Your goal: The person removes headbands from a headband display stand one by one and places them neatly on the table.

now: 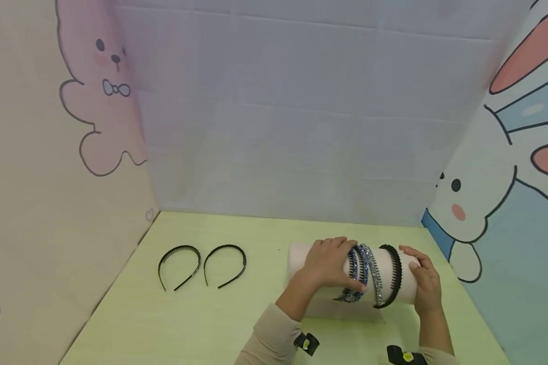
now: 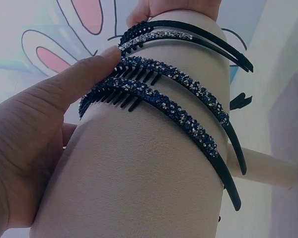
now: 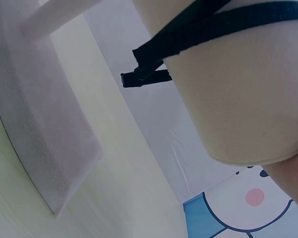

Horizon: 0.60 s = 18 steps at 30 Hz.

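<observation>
A white padded headband display roll (image 1: 298, 258) lies sideways on its stand. Around it sit two dark blue glittery headbands (image 2: 159, 99), a silver glittery headband (image 1: 375, 276) and a black toothed headband (image 1: 396, 276). My left hand (image 1: 331, 263) reaches over the roll and grips at the blue headbands, fingers along the top and thumb on the front. In the left wrist view the thumb tip presses beside the second blue headband's teeth. My right hand (image 1: 426, 284) holds the roll's right end, beyond the black headband.
Two black toothed headbands (image 1: 200, 256) (image 1: 244, 261) lie on the left of the pale green table (image 1: 187, 324). The stand's white base (image 3: 64, 148) spreads beneath the roll. A white sheet (image 1: 255, 111) hangs behind, with cartoon-printed walls (image 1: 520, 263) at both sides.
</observation>
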Each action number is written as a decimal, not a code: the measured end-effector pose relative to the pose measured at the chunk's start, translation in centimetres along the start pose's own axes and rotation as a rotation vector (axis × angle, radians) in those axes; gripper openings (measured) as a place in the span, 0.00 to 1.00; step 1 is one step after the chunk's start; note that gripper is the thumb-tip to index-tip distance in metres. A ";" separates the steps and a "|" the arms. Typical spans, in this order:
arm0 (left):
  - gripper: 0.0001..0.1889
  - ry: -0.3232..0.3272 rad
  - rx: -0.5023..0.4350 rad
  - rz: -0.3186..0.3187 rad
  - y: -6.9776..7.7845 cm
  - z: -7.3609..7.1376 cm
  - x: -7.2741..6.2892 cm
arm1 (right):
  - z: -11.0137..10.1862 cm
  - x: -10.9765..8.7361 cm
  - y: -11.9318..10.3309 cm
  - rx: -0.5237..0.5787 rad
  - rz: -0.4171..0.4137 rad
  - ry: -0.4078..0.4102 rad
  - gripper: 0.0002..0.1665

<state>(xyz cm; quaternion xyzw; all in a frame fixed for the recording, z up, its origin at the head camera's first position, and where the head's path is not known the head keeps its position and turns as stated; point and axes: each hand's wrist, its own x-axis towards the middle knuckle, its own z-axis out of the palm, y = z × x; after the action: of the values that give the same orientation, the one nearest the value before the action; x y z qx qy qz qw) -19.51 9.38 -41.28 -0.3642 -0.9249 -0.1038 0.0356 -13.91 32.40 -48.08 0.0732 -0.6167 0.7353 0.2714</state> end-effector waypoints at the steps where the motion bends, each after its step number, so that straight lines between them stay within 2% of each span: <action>1: 0.53 -0.002 0.010 -0.002 0.0 0.0 0.0 | 0.0 0.0 0.0 -0.005 0.002 0.005 0.15; 10: 0.59 -0.037 0.012 -0.001 -0.1 -0.1 -0.6 | 0.3 -0.1 -0.2 -0.018 0.023 0.029 0.15; 18: 0.59 0.016 -0.012 -0.029 0.1 0.1 -0.7 | 0.1 -0.1 -0.1 0.013 -0.012 -0.001 0.16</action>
<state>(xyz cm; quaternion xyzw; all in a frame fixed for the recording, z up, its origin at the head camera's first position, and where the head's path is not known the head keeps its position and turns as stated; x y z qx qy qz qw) -18.94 8.97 -41.44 -0.3500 -0.9291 -0.1127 0.0392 -13.82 32.26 -47.99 0.0790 -0.6117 0.7376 0.2748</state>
